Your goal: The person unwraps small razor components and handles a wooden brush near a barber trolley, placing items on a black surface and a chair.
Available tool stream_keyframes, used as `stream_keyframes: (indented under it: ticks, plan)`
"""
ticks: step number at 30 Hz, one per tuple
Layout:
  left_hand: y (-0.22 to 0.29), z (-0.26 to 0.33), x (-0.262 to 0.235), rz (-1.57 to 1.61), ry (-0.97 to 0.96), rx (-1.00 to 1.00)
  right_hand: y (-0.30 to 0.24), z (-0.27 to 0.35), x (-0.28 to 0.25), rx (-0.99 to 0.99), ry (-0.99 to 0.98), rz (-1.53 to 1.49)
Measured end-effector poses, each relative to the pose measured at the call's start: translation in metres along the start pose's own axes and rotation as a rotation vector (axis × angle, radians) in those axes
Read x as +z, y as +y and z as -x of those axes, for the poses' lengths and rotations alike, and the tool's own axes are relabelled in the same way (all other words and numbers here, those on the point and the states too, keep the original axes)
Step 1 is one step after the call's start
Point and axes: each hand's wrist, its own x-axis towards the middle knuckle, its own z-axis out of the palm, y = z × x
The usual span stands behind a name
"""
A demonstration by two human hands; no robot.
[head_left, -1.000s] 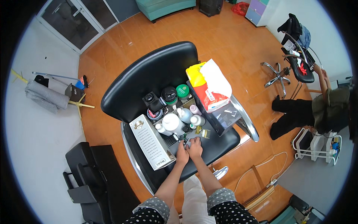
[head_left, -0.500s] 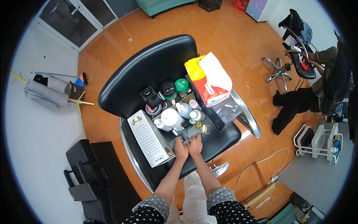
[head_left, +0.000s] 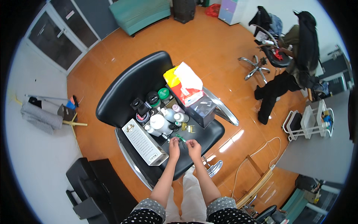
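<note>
— Hands first: what are they doing?
— Left hand (head_left: pixel 173 143) and right hand (head_left: pixel 194 145) sit close together over the seat of the black chair (head_left: pixel 134 87), both pinching a small green thing (head_left: pixel 181 138) between them; I cannot tell what it is.
— What's around it?
— White bottles (head_left: pixel 161 122) and dark jars (head_left: pixel 152 98) just behind, a long white box (head_left: pixel 144 142) to the left, a red and yellow bag (head_left: pixel 183 86) by the armrest.

A glossy orange-brown wooden floor (head_left: pixel 216 48) fills the room, catching bright reflections. A teal bench (head_left: pixel 143 13) stands by the far wall beside glass doors (head_left: pixel 56 37), and a white wire trolley (head_left: pixel 311 121) sits at the right near a swivel stool (head_left: pixel 261 63).
</note>
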Motion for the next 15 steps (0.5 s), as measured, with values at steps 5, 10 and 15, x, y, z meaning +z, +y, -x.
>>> stream_keyframes:
  ticks: [5, 10, 15]
  plan:
    - [0.081, 0.05, -0.005, 0.172, -0.35, -0.147, -0.013, 0.049, -0.046, 0.025, 0.055, -0.169]
    - [0.108, 0.093, -0.02, 0.048, -0.604, -0.056, -0.041, 0.113, -0.079, 0.137, 0.166, -0.387]
    - [0.115, 0.139, -0.051, 0.004, -0.855, 0.074, -0.091, 0.201, -0.078, 0.172, 0.353, -0.903]
